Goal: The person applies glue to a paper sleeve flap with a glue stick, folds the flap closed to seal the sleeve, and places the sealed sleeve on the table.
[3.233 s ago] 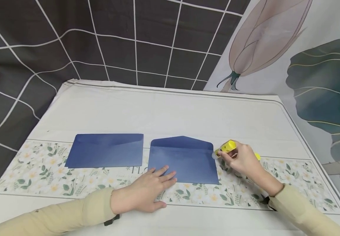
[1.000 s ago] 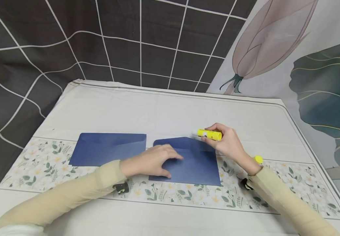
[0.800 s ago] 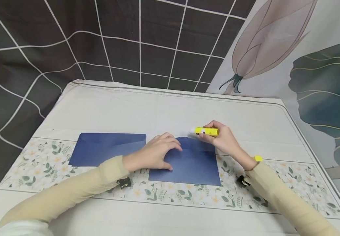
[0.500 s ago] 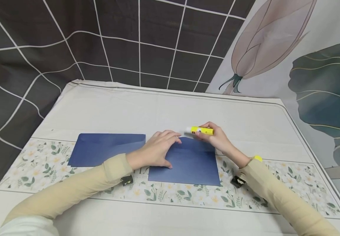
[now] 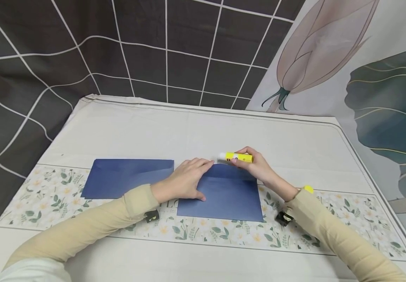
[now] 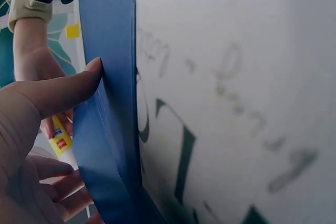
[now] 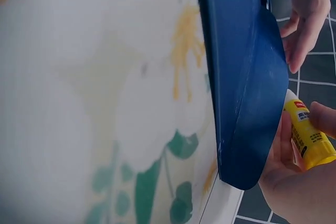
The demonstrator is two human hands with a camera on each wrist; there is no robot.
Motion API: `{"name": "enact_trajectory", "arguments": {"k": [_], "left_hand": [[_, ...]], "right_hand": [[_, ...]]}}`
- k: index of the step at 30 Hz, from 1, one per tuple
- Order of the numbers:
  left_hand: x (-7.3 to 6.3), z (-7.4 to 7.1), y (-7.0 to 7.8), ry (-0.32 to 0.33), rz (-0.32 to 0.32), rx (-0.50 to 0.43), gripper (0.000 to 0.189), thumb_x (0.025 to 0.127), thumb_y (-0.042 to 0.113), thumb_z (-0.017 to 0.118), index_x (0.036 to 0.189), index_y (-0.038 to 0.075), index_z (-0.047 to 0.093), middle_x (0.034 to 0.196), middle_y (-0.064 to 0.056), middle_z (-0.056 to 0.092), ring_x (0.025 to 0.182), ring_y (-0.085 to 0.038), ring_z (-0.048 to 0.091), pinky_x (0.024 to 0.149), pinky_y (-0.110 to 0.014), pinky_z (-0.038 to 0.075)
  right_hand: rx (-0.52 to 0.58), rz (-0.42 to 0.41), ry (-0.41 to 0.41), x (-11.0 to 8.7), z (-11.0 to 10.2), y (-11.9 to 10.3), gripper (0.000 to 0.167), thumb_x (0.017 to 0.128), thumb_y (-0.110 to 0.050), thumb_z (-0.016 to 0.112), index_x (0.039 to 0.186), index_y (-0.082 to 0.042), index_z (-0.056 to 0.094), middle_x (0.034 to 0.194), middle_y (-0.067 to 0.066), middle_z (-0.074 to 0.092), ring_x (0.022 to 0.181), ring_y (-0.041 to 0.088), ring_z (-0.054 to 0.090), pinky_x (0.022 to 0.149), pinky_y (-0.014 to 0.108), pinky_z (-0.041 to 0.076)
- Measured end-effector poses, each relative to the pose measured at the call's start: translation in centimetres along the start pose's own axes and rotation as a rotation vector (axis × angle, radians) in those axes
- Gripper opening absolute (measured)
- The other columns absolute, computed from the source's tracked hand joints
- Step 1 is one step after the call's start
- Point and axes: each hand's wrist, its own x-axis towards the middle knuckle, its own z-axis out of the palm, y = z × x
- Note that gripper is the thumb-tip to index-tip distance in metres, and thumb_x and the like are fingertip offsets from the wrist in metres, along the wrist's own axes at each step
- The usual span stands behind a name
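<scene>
A blue envelope [image 5: 227, 197] lies on the table with its pointed flap [image 5: 234, 171] unfolded away from the person. Over its left part is the left hand [image 5: 185, 180], thumb on the envelope's body and fingertips by the flap's tip. The right hand [image 5: 260, 169] grips a yellow glue stick [image 5: 240, 157], its white end pointing left at the flap's top edge. In the right wrist view, the glue stick [image 7: 310, 132] sits between thumb and fingers, its white end close to the flap's edge. Whether the glue touches the paper, I cannot tell.
Blue envelopes [image 5: 125, 178] lie in a slightly offset pile to the left, flaps folded down. A yellow cap [image 5: 308, 189] stands behind the right forearm. The white tablecloth [image 5: 146, 129] has a flowered band, and a dark gridded cloth [image 5: 185, 47] hangs behind the table.
The glue stick has gone from the envelope's right edge along the flap, leftward to its tip. The left hand has risen from the envelope's bottom edge to the flap.
</scene>
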Motion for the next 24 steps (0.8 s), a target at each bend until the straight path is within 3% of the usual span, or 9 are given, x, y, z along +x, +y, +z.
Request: {"name": "enact_trajectory", "arguments": {"k": [6, 16, 24], "left_hand": [[-0.1, -0.1, 0.3, 0.026, 0.017, 0.008, 0.103, 0.064, 0.043, 0.087, 0.146, 0.003, 0.039, 0.14, -0.009, 0.048, 0.125, -0.024, 0.047, 0.097, -0.042, 0.045], [-1.2, 0.2, 1.5, 0.042, -0.026, -0.011, 0.088, 0.072, 0.03, 0.084, 0.144, 0.005, 0.041, 0.141, -0.009, 0.051, 0.129, -0.026, 0.049, 0.107, -0.044, 0.04], [-1.7, 0.7, 2.1, 0.06, -0.038, -0.052, 0.067, 0.075, 0.02, 0.082, 0.134, 0.01, 0.052, 0.134, -0.006, 0.059, 0.124, -0.023, 0.054, 0.104, -0.042, 0.043]], "right_hand": [[0.05, 0.015, -0.054, -0.4, -0.4, 0.0, 0.039, 0.093, -0.023, 0.063, 0.12, 0.003, 0.051, 0.111, 0.02, 0.065, 0.093, 0.013, 0.068, 0.082, 0.022, 0.054], [0.119, 0.072, -0.133, -1.1, -1.3, 0.1, 0.042, 0.095, -0.025, 0.06, 0.121, 0.005, 0.048, 0.115, 0.022, 0.063, 0.093, 0.009, 0.069, 0.087, 0.026, 0.055], [0.205, 0.091, -0.208, -1.3, -1.1, -0.1, 0.038, 0.094, -0.02, 0.061, 0.118, 0.006, 0.048, 0.105, 0.018, 0.068, 0.088, 0.012, 0.071, 0.085, 0.03, 0.057]]}}
